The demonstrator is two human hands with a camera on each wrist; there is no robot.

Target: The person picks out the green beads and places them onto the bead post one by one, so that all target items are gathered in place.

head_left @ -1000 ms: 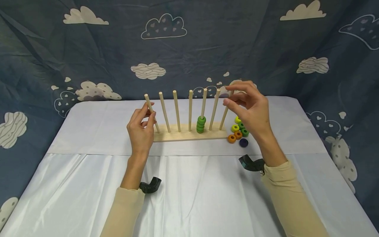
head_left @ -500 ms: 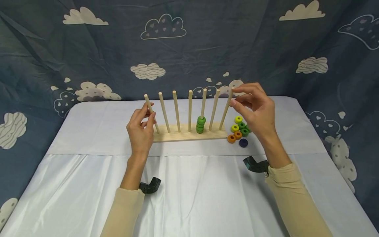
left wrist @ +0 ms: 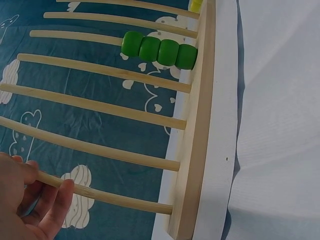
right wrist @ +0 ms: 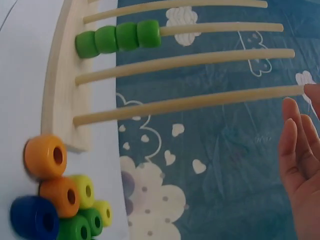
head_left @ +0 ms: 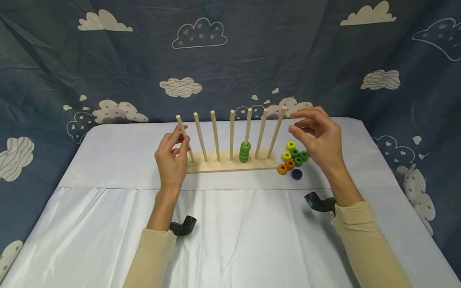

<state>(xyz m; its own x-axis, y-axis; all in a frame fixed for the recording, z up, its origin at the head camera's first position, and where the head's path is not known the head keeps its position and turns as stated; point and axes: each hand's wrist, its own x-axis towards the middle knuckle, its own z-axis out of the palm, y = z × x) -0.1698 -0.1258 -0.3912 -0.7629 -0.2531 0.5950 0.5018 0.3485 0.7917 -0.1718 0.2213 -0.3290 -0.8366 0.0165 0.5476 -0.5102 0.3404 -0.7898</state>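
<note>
A wooden base (head_left: pixel 225 165) with a row of upright wooden pegs stands on the white cloth. My left hand (head_left: pixel 172 160) pinches the leftmost peg (left wrist: pixel 115 197) near its upper part. Several green beads (head_left: pixel 245 152) are stacked at the foot of one peg right of the middle. My right hand (head_left: pixel 318 140) holds nothing; its fingers are spread a little apart, just right of the rightmost peg (head_left: pixel 276 134). Below it, loose beads lie beside the base's right end: orange (right wrist: pixel 46 156), yellow (head_left: pixel 290 145), green (head_left: pixel 304 156) and dark blue (head_left: pixel 297 174).
White cloth (head_left: pixel 230 228) covers the table in front of the base. Behind hangs a dark blue curtain (head_left: pixel 230 64) with cloud prints. A black wrist camera (head_left: pixel 183 226) sits on the left wrist, another black camera (head_left: pixel 319 203) on the right.
My right hand has moved off to the right, away from the top of the rightmost peg, uncovering more green beads. The left hand stays on its peg.
</note>
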